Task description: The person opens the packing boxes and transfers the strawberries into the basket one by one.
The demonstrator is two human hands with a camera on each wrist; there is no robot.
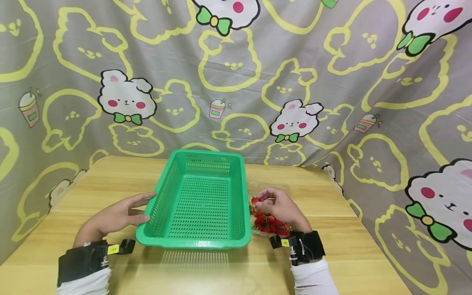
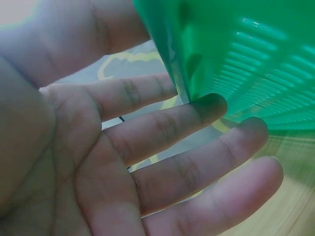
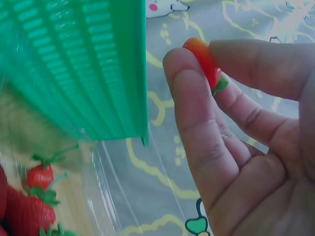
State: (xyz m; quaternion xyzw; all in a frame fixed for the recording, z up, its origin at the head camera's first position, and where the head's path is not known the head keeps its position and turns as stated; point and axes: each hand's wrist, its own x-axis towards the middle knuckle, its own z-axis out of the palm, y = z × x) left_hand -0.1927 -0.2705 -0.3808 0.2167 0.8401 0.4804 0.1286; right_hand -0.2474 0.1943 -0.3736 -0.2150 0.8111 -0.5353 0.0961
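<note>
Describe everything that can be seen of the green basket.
The green basket is rectangular, deep and open-topped, and looks like plastic. Slotted openings run around its walls, and its whole floor shows, covered in rows of small holes. A smooth rim runs around the top, with a small pale mark, too small to read, on the near edge. It sits opening upward on the table, longer side pointing away from the person. The left hand touches its left rim; strawberries lie beside its right side.

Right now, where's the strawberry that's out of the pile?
In the right wrist view, the strawberry is pinched in the right hand, right of the green basket; in the head view, that hand is beside the other strawberries.
</note>
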